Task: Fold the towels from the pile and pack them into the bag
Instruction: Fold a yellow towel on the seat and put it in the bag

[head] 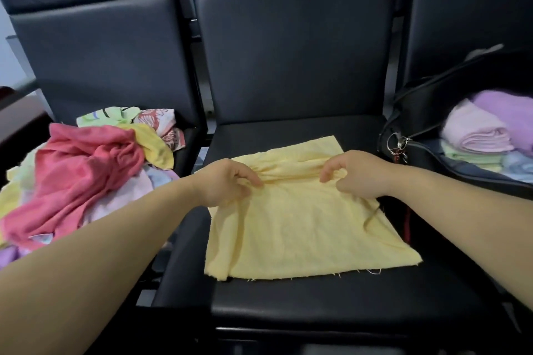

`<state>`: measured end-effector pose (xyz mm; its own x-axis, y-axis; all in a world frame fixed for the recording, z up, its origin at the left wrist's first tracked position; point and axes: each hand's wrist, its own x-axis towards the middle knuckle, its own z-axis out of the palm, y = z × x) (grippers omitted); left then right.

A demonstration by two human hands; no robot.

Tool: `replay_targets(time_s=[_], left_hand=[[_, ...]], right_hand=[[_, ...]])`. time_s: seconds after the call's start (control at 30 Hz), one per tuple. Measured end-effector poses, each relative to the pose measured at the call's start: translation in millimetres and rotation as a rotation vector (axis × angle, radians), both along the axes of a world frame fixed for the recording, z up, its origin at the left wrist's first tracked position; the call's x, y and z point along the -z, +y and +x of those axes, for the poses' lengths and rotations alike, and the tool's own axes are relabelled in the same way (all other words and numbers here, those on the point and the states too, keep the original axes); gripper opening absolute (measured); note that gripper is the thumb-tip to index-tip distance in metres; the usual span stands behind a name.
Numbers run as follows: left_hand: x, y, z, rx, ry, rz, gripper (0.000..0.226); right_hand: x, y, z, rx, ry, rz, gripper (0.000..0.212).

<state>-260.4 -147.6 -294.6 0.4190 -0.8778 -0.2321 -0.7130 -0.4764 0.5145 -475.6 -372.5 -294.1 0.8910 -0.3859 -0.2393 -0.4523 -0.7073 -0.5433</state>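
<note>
A pale yellow towel (300,228) lies spread on the middle black seat. My left hand (227,181) pinches a bunched fold near the towel's left side. My right hand (354,176) pinches the same fold toward the right side. The cloth wrinkles between the two hands. On the left seat a pile of unfolded towels (83,164) is heaped, with a pink one on top. An open black bag (427,112) sits on the right seat, and inside it folded towels (484,135) in pink, purple, green and blue are stacked.
The three black padded seats (288,52) stand in a row with tall backs. Keys on a ring (396,143) hang at the bag's left edge. Bare seat cushion (317,297) shows in front of the yellow towel.
</note>
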Motion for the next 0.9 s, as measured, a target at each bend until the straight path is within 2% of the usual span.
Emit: replay_targets(time_s=[0.13,0.23,0.27,0.4,0.5,0.57,0.7,0.8,0.9], left_hand=[[10.8,1.9,2.0,0.003,0.032,0.035,0.029],[6.1,2.7,1.1,0.068,0.101,0.148,0.03],[4.1,3.8,-0.3,0.089,0.103,0.184,0.03],[0.0,6.9,-7.5,0.1,0.068,0.214,0.03],[-5.5,10.9,-14.4,0.119,0.074,0.246,0.031],[-9.3,18.2,-19.0,0.163,0.084,0.298,0.032],[-22.6,37.5,-29.5,0.214,0.262,0.39,0.029],[-34.2,45.7,-33.8,0.212,0.36,0.312,0.034],[-40.1,53.3,-34.0,0.122,0.553,0.147,0.039]], right_hand=[[-0.4,-4.1,3.7,0.009,0.096,0.053,0.037],[-9.4,-5.4,-2.8,-0.068,0.289,0.195,0.028],[-11.9,-4.7,-4.7,-0.075,0.3,0.233,0.025],[-9.5,-0.1,-3.0,0.02,0.021,0.22,0.024],[3.3,1.0,-8.6,-0.014,0.083,0.06,0.028],[5.0,5.2,-16.9,-0.04,0.168,0.116,0.027],[-5.2,15.1,-34.5,-0.142,0.296,0.213,0.018],[-6.4,16.9,-42.3,-0.066,0.176,0.329,0.023],[-2.2,15.6,-42.7,0.058,-0.004,0.388,0.026]])
